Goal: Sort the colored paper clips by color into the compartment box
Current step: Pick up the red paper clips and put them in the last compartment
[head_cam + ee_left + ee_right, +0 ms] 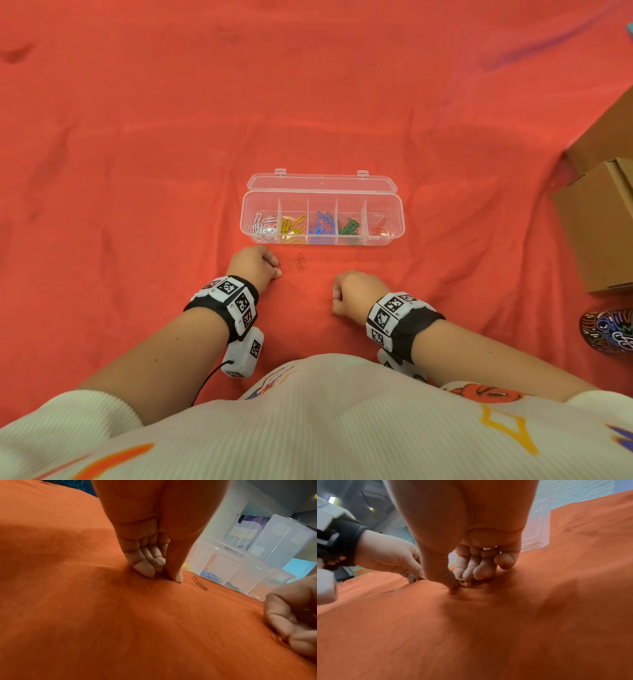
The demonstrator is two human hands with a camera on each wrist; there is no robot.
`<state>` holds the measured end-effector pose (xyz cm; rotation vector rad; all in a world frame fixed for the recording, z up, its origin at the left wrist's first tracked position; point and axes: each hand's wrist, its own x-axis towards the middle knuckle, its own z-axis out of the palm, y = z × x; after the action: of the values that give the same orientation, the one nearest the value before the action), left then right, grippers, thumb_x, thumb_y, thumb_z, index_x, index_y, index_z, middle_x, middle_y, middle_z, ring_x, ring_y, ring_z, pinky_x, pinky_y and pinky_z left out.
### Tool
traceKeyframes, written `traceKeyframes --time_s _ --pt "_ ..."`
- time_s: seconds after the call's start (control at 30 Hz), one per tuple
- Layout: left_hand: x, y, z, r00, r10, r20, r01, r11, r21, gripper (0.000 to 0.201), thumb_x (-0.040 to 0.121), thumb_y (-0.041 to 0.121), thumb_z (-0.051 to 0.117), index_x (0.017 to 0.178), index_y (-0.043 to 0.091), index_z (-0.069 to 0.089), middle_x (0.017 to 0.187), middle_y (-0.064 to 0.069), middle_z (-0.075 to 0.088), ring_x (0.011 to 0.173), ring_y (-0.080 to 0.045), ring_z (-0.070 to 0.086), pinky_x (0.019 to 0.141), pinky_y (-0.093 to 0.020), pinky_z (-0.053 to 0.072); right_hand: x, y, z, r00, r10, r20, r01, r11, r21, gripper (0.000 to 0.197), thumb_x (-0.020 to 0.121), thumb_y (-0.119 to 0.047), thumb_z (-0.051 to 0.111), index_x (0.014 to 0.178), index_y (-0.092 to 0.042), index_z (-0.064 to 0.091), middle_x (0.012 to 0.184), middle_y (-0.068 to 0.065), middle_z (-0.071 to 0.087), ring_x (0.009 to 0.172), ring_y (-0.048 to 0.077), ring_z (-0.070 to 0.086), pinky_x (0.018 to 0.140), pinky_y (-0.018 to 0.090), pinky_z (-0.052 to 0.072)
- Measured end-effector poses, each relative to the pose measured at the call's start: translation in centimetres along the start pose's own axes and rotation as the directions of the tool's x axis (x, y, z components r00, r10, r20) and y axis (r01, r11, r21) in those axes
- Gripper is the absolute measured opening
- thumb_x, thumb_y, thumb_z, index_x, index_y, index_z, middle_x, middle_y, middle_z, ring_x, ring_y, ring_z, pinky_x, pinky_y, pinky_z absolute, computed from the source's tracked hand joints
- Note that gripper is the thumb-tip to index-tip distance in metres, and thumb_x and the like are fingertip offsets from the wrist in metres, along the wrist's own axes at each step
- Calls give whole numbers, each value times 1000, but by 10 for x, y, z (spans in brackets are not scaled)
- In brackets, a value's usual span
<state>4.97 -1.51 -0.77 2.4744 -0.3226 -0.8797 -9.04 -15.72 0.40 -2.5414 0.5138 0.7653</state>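
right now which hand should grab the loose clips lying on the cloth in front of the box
Left. The left hand sits right beside the loose clips, while the right hand is nearer the body and farther from them, its grip curled at another clip. The box lies just beyond.

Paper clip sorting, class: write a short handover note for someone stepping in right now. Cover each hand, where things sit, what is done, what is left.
Left hand: fingers curled down on the cloth, pinching a red clip.
Right hand: grip closed on another red clip at the cloth.
Box: lid open; white, yellow, blue, green and a few red clips sorted in separate compartments.
Left: loose red clips on the cloth in front of the box, plus the two being picked; all go in the rightmost compartment.
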Motion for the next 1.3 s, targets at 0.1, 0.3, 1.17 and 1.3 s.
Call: traceKeyframes --time_s 0.1,0.3,1.17,1.3 --pt "0 0 3 1000 9 -3 -9 1000 11 14 75 6 70 89 8 68 97 -14 72 85 -24 63 76 -24 42 -2 2 1 1000 -26 -12 26 1000 -18 11 79 -22 57 89 -19 61 108 6 63 97 28 62 84 35 46" --pt "-1 2 7 997 66 47 -73 984 160 11 81 4 62 92 5 65 102 -16 64 88 -26 58 78 -28 41 -7 10 -6 1000 -2 -13 3 1000 27 4 79 -25 58 81 -22 57 105 7 65 96 29 62 84 35 47" --pt "-7 152 38 903 425 65 -411 898 -158 18 78 -2 60 90 8 68 66 2 59 66 -20 57 77 -39 56 8 79 -88 837 334 -433 -57 840 539 5 76 -20 67 73 -20 63 81 4 55 65 15 48 49 20 29" --pt "-9 160 40 901 426 83 -417 903 -101 23 85 5 57 104 10 69 90 -9 69 70 -17 60 63 -23 47 5 80 -91 856 320 -407 -35 821 570 11 83 -24 66 80 -14 70 70 1 60 67 17 54 58 26 41"
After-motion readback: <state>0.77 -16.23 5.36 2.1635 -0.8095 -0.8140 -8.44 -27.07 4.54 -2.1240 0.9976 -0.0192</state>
